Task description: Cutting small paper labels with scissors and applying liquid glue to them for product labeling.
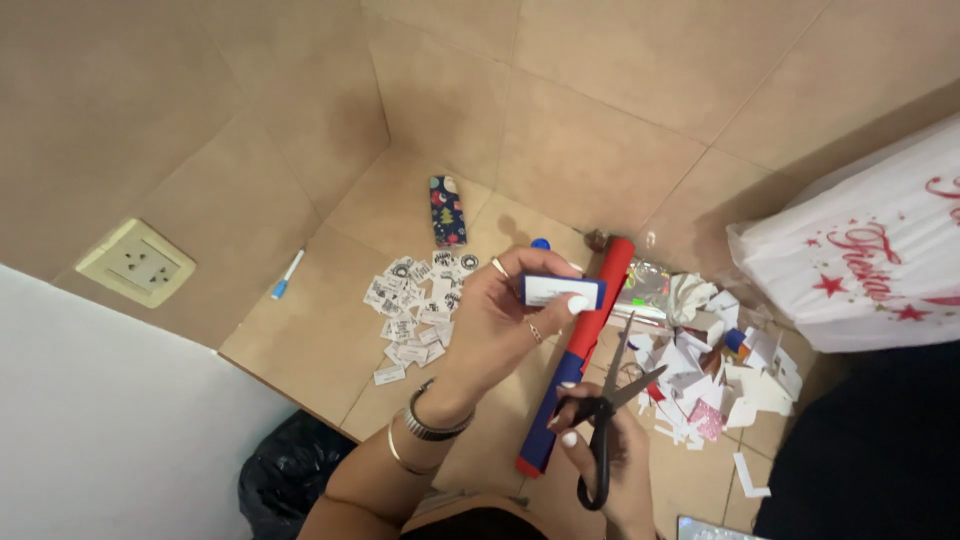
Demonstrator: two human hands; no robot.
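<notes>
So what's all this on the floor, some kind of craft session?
A person is cutting paper over a tiled floor. The left hand pinches a small white-and-blue paper slip, and the right hand holds black scissors with the blades open. Under the hands lies a red-and-blue roll of wrapping paper. Small printed labels lie in a patch to the left, a heap of paper scraps to the right.

My left hand (510,320) pinches a small white-and-blue label (560,291). Pile of little black-and-white labels (415,305) at its 9 o'clock, white bag (860,260) with red print at 3.
</notes>
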